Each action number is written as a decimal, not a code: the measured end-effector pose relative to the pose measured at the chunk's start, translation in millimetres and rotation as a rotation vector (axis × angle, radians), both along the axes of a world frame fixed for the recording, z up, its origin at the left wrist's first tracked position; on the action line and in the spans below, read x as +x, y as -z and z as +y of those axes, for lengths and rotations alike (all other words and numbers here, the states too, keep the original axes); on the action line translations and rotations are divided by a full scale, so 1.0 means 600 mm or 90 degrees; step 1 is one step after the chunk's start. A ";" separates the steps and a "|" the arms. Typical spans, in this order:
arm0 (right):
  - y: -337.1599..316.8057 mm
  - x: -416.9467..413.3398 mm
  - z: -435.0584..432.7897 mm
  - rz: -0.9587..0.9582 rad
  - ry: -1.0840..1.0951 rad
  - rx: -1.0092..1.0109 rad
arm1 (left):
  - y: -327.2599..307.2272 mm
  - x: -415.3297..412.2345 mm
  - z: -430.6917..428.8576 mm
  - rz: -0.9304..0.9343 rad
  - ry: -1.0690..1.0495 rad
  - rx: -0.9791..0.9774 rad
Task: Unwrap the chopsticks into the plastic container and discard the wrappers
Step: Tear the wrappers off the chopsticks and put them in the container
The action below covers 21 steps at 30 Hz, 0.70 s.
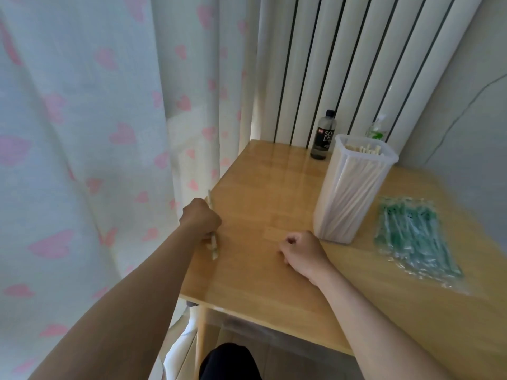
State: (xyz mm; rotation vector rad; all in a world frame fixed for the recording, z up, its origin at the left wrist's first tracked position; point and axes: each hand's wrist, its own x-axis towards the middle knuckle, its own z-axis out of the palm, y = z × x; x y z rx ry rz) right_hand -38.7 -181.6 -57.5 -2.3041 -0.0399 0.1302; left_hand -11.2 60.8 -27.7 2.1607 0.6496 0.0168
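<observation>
Gripping a pair of chopsticks [214, 249] in a closed fist, the left hand [200, 218] sits at the left edge of the table [260, 283] — their long axis runs away from the person, an end poking out each side of the fist. The right hand [301, 252] rests on the wood, fingers curled, nothing visible in it — near the upright plastic container [354, 187].

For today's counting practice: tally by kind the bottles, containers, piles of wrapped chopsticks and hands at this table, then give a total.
Bottles: 2 (dark bottle, clear bottle)
Plastic container: 1
Pile of wrapped chopsticks: 1
Hands: 2 (left hand gripping chopsticks, right hand)
Total: 6
</observation>
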 end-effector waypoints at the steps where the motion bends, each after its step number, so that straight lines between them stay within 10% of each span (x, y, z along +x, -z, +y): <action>1: -0.001 -0.001 0.000 0.006 0.003 0.008 | -0.005 -0.002 -0.005 -0.007 -0.022 -0.094; 8: -0.033 -0.017 -0.004 0.114 0.010 0.231 | -0.054 -0.037 -0.094 -0.136 0.060 -0.500; 21: -0.081 -0.074 -0.076 0.333 -0.037 0.749 | -0.138 -0.076 -0.230 -0.317 0.238 -0.392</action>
